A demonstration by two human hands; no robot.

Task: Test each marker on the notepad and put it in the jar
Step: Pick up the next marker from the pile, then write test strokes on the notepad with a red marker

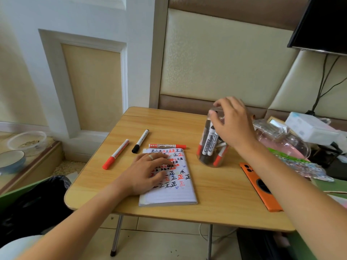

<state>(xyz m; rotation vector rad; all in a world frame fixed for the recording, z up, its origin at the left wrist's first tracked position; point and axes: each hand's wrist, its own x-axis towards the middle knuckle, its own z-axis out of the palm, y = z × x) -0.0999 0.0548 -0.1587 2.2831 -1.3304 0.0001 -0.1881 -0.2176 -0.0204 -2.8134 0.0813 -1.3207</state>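
On a small wooden folding table (216, 199), three markers lie loose near the far-left part of the tabletop: a red-capped marker (116, 154) slanting toward the left edge, a black-capped marker (140, 141) beside it, and a red marker (167, 146) lying flat against the top edge of the notepad, its barrel reading "WhiteBoard".

One notepad (169, 184) sits at the middle of the tabletop, its lined page crowded with rows of red and black test characters, mostly "正", plus a few faint blue strokes. The left hand (150, 171), a ring on one finger, rests flat on the page with fingers spread, gripping nothing.

One clear plastic jar (212, 139) stands toward the far-right corner, holding a cluster of red and black markers too bunched to count; two white barrels read "WHITEBOARD MARKER". The right hand (232, 121) is at the jar's mouth, fingers curved around the rim; whether it is holding the jar or only touching it cannot be told.

One orange phone (260, 186) lies face down along the right edge. Beyond that edge sits a heap of plastic bags and packets (293, 143).
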